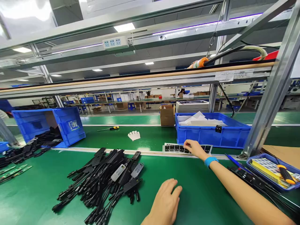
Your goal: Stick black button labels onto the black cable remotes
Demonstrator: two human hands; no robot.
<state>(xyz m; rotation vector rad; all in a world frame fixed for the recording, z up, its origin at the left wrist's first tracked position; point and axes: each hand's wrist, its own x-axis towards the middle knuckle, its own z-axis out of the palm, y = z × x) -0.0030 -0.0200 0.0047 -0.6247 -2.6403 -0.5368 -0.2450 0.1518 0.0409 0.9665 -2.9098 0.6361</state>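
Observation:
My right hand (195,149), with a blue band on its wrist, reaches to a pale sheet of black stickers (172,148) lying before the blue bin. Its thumb and forefinger are pinched at one black sticker; the fingertips partly cover it. Nearer to me, my left hand (165,200) hovers above the green table (194,197), empty, fingers slightly apart. To its left lies a heap of black cable assemblies (100,178) with flat black housings. A few grey-faced housings (118,172) rest on the heap's right side.
A blue crate (70,125) lies on its side at left, spilling more black cables. Beyond the heap are a screwdriver (110,128) and a white glove (134,135). A blue bin (211,136) holds white sheets. At right, a blue tray (269,178) stands beside a metal post (269,81).

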